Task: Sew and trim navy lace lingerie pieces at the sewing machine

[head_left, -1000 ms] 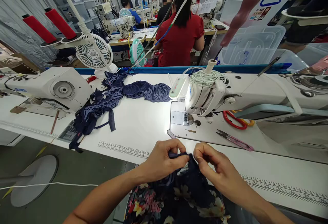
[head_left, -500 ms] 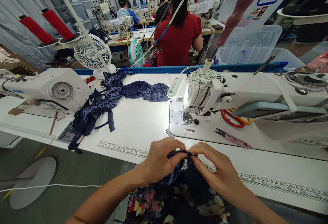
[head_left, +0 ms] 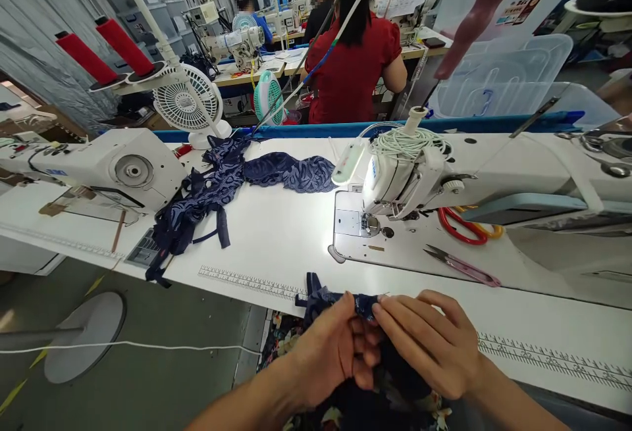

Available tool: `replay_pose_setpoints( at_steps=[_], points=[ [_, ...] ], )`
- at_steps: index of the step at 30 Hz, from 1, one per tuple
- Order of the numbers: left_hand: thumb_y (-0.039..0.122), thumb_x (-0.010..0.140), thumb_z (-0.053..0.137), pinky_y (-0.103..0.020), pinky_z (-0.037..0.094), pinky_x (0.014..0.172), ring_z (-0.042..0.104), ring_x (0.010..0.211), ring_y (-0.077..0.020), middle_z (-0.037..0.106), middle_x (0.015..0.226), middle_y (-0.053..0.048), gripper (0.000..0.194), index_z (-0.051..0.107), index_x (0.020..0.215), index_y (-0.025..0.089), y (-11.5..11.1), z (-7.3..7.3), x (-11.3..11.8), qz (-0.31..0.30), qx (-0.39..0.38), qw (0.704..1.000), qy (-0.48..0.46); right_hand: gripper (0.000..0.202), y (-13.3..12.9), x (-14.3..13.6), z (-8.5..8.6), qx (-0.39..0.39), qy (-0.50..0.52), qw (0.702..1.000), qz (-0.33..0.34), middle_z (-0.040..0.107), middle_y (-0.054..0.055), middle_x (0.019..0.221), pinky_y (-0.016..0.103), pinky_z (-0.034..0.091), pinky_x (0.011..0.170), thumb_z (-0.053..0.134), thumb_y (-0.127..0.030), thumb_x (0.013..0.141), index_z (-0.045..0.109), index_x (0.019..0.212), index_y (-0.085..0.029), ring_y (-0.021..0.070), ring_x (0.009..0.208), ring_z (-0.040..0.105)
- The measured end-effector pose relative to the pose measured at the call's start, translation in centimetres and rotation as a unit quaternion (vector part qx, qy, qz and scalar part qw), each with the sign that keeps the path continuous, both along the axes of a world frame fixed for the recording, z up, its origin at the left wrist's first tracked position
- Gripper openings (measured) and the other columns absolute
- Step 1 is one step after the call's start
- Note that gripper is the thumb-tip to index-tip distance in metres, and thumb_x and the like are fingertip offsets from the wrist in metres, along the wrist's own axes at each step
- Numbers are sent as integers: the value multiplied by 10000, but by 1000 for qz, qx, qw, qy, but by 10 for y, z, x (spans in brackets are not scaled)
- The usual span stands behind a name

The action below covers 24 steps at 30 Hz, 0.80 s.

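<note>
At the table's front edge, my left hand (head_left: 336,345) grips a dark navy lace garment piece (head_left: 320,299) between thumb and curled fingers. My right hand (head_left: 429,339) pinches the same piece at its right end, close to my left fingertips. A strap-like end sticks up on the left side of the piece, and part of the cloth is hidden behind my hands. Beyond them stands a white sewing machine (head_left: 395,181), its needle area over a metal plate (head_left: 348,220). More navy lace pieces (head_left: 291,173) lie in a trail across the table to the left.
Pink thread snips (head_left: 464,266) and red-handled scissors (head_left: 461,227) lie by the machine. A second sewing machine (head_left: 133,171), a white fan (head_left: 190,102) and red thread cones (head_left: 123,46) stand at left. A printed ruler (head_left: 247,281) runs along the front edge. A person in red (head_left: 353,69) sits ahead.
My left hand has turned palm-up, and the lace piece now lies spread to the left above it. My right hand has flattened over the piece's right end. The view has shifted slightly.
</note>
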<state>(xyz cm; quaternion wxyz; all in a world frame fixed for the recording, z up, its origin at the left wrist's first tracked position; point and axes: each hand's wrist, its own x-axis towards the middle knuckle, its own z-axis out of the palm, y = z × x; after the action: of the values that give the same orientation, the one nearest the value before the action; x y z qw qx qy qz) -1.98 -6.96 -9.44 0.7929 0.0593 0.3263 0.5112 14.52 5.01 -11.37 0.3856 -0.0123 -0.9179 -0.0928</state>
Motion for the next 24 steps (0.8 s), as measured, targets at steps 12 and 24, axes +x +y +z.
replay_pose_setpoints(
  at_steps=[12, 24],
  points=[
    [434, 711, 825, -298, 475, 815, 600, 780, -137, 651, 784, -47, 372, 629, 730, 117, 11, 10, -6, 139, -1, 981, 136, 305, 2, -8, 4, -108, 30, 994, -19, 742, 44, 961, 355, 485, 792, 550, -74, 866, 640, 1108, -236, 176, 868, 683],
    [485, 722, 785, -242, 394, 627, 480, 617, -91, 537, 626, 23, 404, 560, 696, 151, 32, 20, -35, 192, 38, 926, 323, 269, 66, 58, -13, -87, -68, 933, -344, 664, 150, 936, 425, 453, 661, 451, -303, 969, 674, 1031, -166, 308, 781, 603]
  ],
)
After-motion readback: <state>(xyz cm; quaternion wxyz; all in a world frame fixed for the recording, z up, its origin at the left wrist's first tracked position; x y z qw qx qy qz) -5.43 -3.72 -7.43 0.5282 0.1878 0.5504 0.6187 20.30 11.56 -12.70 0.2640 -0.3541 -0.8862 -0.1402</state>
